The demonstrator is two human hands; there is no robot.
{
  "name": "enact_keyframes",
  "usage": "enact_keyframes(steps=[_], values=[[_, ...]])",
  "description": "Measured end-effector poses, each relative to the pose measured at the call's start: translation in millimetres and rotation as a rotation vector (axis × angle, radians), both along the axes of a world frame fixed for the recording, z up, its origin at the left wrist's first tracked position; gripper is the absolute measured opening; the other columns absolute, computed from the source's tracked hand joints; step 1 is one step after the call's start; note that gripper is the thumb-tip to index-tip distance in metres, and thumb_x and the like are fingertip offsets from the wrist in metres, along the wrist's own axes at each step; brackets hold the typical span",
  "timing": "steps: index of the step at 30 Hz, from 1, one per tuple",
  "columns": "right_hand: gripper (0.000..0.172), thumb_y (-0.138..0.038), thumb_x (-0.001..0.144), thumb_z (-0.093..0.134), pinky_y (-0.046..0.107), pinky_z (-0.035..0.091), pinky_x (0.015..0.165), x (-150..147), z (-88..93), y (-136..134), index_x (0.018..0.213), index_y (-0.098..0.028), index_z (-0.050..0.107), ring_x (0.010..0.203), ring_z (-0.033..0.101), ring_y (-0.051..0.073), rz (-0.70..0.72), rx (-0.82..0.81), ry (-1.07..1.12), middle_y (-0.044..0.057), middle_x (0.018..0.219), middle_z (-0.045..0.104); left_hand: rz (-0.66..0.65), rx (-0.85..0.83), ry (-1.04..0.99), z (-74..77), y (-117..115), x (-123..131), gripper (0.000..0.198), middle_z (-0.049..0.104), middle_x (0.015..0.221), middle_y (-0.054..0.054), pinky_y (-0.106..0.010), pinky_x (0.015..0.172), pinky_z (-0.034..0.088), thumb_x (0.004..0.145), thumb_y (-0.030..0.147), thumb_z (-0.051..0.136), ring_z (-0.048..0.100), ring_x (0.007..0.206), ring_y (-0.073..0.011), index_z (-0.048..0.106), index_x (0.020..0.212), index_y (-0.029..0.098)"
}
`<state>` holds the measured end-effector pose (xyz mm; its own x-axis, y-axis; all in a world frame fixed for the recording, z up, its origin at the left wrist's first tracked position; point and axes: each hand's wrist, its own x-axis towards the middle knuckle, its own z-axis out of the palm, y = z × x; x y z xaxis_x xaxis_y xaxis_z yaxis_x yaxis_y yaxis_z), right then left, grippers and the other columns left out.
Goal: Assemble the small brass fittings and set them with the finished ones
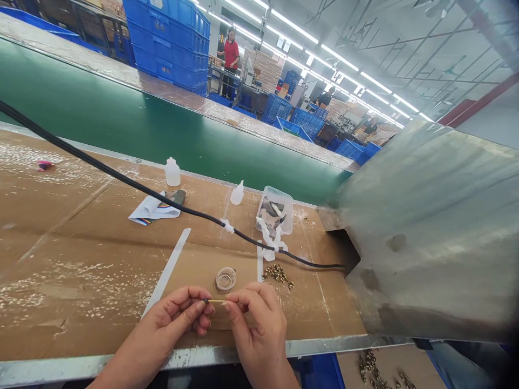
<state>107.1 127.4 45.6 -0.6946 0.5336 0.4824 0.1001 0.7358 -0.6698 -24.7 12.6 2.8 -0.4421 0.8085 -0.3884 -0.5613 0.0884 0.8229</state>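
My left hand (176, 316) pinches a small dark part (206, 300) between thumb and fingertips; its exact kind is too small to tell. From the other side, my right hand (261, 319) grips a thin yellowish stick (218, 301) by its end. The stick lies level between the two hands, its left tip meeting the dark part. Just beyond them a small round clear dish (225, 279) rests on the cardboard-covered bench (194, 265). To the right of the dish is a heap of small brass-and-black parts (277, 273).
A black cable (133, 189) hangs across the bench toward a metal housing (430, 232) on the right. Behind stand two white squeeze bottles (172, 173) and a clear plastic tub (287, 216). A green conveyor belt (162, 127) runs past the back. More small parts (371, 370) lie lower right.
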Motion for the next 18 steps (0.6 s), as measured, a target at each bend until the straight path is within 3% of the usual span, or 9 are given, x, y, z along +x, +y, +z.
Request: enact_keyframes(steps=[18], values=[[0.011,-0.02,0.092,0.058,0.024,0.048,0.062,-3.9,-3.7,-1.4,0.083,-0.022,0.065,0.07,0.059,0.015,-0.049,-0.164,0.082,0.0,0.076,0.062,-0.047,0.026,-0.003,1.2,-2.8,-1.0,0.026,0.07,0.069,0.001,-0.025,0.069,0.051,0.073,0.041,0.081,0.063,0.069,-0.0155,0.067,0.082,0.021]])
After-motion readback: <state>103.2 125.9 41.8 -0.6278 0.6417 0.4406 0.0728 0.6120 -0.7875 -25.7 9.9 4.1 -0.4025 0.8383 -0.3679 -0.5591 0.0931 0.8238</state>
